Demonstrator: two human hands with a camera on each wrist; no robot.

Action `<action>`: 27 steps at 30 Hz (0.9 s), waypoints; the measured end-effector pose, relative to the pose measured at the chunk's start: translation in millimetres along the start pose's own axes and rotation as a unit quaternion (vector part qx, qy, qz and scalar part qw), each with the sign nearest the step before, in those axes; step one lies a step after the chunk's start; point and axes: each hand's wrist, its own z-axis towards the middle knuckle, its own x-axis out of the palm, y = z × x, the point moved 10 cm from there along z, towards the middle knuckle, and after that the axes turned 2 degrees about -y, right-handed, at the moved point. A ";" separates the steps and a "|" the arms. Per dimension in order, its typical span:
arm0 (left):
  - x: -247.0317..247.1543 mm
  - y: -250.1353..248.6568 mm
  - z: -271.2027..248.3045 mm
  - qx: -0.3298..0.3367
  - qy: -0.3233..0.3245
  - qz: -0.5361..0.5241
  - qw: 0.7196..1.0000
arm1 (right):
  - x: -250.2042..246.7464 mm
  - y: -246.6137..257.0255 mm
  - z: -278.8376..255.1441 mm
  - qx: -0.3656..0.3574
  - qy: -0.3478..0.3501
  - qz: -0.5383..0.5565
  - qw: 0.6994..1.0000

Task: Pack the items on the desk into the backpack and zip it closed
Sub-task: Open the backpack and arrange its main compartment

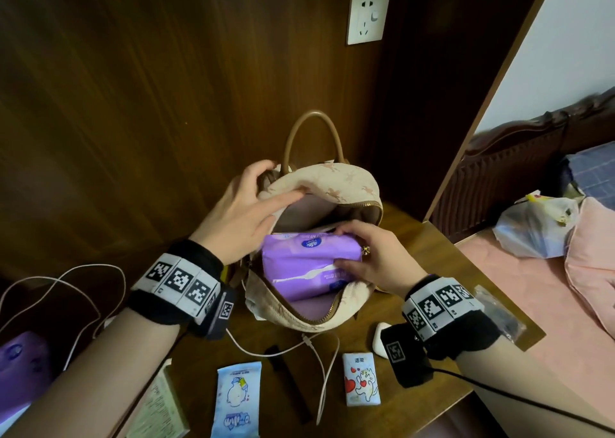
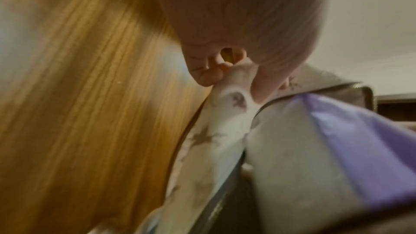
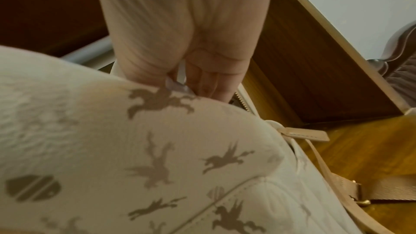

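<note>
A cream backpack [image 1: 336, 181] with a brown horse print and a tan handle stands unzipped on the wooden desk [image 1: 432, 248]. My left hand [image 1: 246, 218] pinches the raised top flap [image 2: 227, 106] between thumb and fingers and holds it back. My right hand [image 1: 369, 258] grips a purple soft pack [image 1: 299, 264] by its right end, half inside the bag's mouth. In the right wrist view the fingers [image 3: 209, 84] reach over the bag's front panel [image 3: 135, 149] onto the pack. Its purple edge [image 2: 351, 149] shows in the left wrist view.
On the desk's near side lie a blue-and-white wipes packet [image 1: 238, 401], a small cat-print tissue pack [image 1: 361, 379], a black stick-shaped item [image 1: 289, 384], a white cable [image 1: 319, 364], a white rounded object [image 1: 382, 338] and a pale box [image 1: 159, 411]. A bed with a plastic bag [image 1: 535, 228] lies right.
</note>
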 end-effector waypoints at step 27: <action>5.6 -3.0 -9.6 0.031 0.012 0.030 0.999 | 61.1 -35.7 16.5 0.173 0.123 -0.229 0.950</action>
